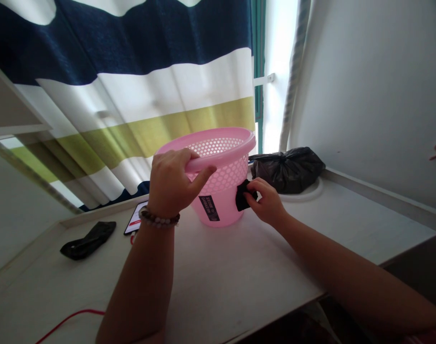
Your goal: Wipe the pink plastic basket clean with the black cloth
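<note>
A pink plastic garbage bin (221, 210) stands on the white tabletop, its upper wall pierced with small holes and a dark label (209, 208) on its lower side. My left hand (175, 179), with a bead bracelet at the wrist, is closed over the bin's near left rim, thumb outside. Pinched between the fingers of my right hand (263, 198) is a small bunched black cloth (242, 197), which lies against the right side of the bin's lower wall. The inside bottom of the bin is hidden.
Behind my right hand, a tied black plastic bag (289, 169) rests on a round white lid-like piece (304, 193). To the left lie a folded black bundle (89, 240), a phone (135, 219) and a red cable (72, 315). A striped curtain (132, 100) hangs behind the table.
</note>
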`<state>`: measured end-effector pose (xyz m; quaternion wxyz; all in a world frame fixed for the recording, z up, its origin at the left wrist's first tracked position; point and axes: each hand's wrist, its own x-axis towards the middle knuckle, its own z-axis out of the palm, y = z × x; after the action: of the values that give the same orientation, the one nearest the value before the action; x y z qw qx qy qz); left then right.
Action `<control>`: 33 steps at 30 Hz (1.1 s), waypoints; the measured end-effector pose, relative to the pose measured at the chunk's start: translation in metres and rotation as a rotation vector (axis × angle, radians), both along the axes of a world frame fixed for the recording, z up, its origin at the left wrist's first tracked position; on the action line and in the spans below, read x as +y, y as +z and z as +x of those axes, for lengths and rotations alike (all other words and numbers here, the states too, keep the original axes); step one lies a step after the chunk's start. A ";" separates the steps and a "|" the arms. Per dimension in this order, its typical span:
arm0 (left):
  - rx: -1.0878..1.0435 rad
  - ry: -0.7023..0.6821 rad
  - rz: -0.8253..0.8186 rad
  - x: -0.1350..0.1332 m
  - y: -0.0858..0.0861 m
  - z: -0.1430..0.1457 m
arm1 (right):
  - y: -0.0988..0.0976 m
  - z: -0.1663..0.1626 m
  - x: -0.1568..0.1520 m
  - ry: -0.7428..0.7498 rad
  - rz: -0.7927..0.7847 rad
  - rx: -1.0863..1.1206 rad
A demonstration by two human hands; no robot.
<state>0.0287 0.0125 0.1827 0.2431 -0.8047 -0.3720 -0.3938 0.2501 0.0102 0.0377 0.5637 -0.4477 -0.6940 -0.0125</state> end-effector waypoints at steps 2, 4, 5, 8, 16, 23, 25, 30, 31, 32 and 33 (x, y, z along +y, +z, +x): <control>-0.001 0.001 -0.002 0.000 0.000 0.000 | 0.000 -0.002 -0.001 0.008 0.008 0.008; -0.004 0.001 0.000 0.000 0.000 0.000 | 0.000 -0.003 -0.002 0.007 0.001 0.017; -0.004 0.002 0.001 0.000 0.000 0.000 | 0.000 -0.004 -0.002 0.007 -0.004 0.025; 0.002 0.006 0.002 0.000 0.000 0.000 | -0.002 -0.004 -0.002 0.014 -0.009 0.044; 0.001 -0.022 0.010 0.001 0.000 -0.002 | -0.004 -0.003 -0.001 0.015 0.019 -0.002; 0.002 -0.033 0.009 0.002 0.000 -0.002 | -0.004 -0.005 -0.001 0.041 -0.004 -0.001; -0.002 -0.033 0.008 0.002 0.000 -0.002 | -0.003 -0.005 -0.002 0.050 -0.006 0.005; -0.012 -0.034 0.009 0.002 -0.001 -0.001 | -0.002 -0.004 -0.002 0.059 -0.017 0.023; -0.010 -0.032 0.009 0.002 -0.001 -0.001 | -0.001 -0.004 -0.002 0.060 -0.018 0.024; -0.011 -0.030 0.012 0.002 -0.001 -0.001 | -0.001 -0.004 -0.001 0.060 -0.015 0.027; -0.011 -0.029 0.014 0.002 -0.001 -0.001 | -0.001 -0.004 -0.001 0.061 -0.012 0.029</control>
<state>0.0281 0.0143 0.1814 0.2409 -0.8060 -0.3590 -0.4042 0.2462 0.0090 0.0364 0.5711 -0.4299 -0.6992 0.0156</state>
